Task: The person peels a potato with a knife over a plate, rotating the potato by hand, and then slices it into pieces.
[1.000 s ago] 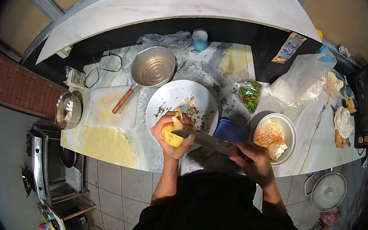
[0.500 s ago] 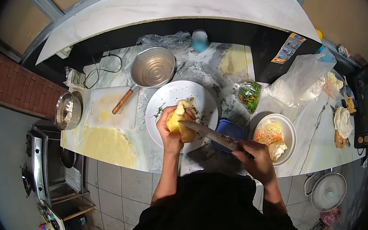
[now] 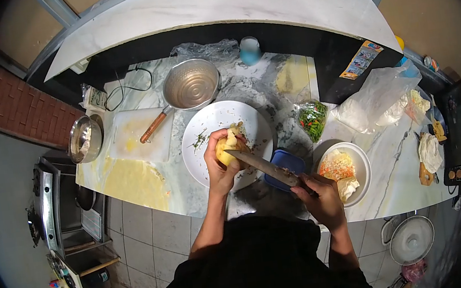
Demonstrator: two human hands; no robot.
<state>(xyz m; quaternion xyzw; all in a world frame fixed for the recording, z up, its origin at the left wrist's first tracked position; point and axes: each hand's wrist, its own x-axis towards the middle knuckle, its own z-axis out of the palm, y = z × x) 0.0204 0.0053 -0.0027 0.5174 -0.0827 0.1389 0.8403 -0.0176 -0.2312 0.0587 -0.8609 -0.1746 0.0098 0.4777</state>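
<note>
My left hand [image 3: 219, 167] is wrapped round a partly peeled yellow potato [image 3: 223, 152], holding it above a large white plate [image 3: 199, 171]. A pale strip of peel [image 3: 232, 138] stands up at its far end. In my right hand [image 3: 318, 195] is the handle of a broad knife [image 3: 268, 168]. The blade points left, and its tip lies against the potato's right side. Dark scraps and a green herb sprig [image 3: 200, 140] are scattered on the plate. Beneath the knife, a blue container [image 3: 295, 162] is partly hidden.
A metal saucepan [image 3: 191, 85] with a wooden handle stands behind the plate, beside a white cutting board [image 3: 131, 136]. To the right are a bag of chillies [image 3: 313, 122] and a white bowl [image 3: 363, 168] of chopped vegetables. A steel pot [image 3: 85, 140] sits far left.
The potato has turned in my left hand, which has shifted slightly right. The peel strip now sits further right, and the knife has barely moved.
</note>
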